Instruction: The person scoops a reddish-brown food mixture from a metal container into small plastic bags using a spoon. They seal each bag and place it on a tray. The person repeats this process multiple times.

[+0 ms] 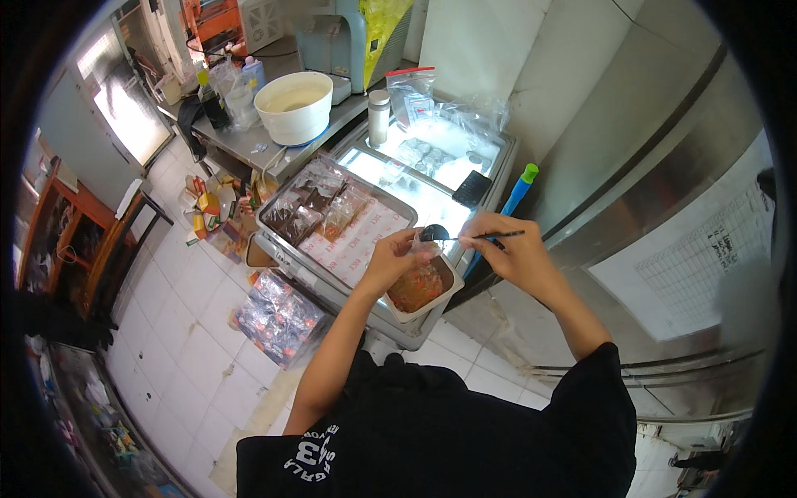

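The right hand [496, 243] pinches a dark ladle [433, 233], its handle running leftward to the bowl at a small clear bag [424, 247]; the left hand [392, 261], curled round the bag, is nearer the pale tub [456, 290] of orange-flecked food [417, 290].

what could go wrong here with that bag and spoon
Food might smear the thin clear bag if the left hand shifts while the right hand holds the dark spoon against it.

Drips could miss the food tub and land on the lined tray beside it.

The tub sits near the unit's edge, close to the left wrist, so a bump might tip it.
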{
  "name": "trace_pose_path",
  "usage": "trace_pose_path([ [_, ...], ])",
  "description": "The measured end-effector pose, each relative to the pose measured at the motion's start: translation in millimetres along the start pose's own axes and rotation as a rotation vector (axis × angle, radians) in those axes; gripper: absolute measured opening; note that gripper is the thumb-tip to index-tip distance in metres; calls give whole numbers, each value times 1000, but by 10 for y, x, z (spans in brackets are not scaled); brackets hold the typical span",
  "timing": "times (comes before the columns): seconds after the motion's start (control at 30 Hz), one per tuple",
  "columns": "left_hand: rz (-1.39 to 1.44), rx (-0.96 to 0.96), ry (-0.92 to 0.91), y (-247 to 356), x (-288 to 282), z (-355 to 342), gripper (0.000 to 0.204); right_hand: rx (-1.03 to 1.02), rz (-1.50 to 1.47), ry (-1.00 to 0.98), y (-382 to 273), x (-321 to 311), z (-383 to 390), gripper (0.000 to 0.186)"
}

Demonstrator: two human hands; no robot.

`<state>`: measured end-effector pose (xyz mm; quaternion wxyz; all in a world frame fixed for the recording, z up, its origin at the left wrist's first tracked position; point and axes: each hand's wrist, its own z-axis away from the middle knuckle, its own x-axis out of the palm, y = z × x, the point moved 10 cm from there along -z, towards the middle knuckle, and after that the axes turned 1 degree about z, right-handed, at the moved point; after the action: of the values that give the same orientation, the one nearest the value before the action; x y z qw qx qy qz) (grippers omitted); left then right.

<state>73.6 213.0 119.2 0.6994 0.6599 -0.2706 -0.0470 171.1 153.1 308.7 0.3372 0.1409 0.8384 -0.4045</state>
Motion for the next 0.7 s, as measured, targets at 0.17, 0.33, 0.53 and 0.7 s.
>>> trace_pose_path([
  [0.17, 4, 68, 56, 91, -34, -40, 47, -58, -45, 50, -21, -11, 118, 11],
  [0.33, 28, 129, 61, 150, -30, -68, 49, -89, -121, 171, 54, -111, 194, 11],
  [0.53, 20, 112, 94, 133, -57, -96, 52, -46, -130, 284, 192, -247, 251, 6],
  [0.7, -102, 117, 151, -63, -238, -24, 51, 381, -700, 735, 1336, -256, 663, 6],
])
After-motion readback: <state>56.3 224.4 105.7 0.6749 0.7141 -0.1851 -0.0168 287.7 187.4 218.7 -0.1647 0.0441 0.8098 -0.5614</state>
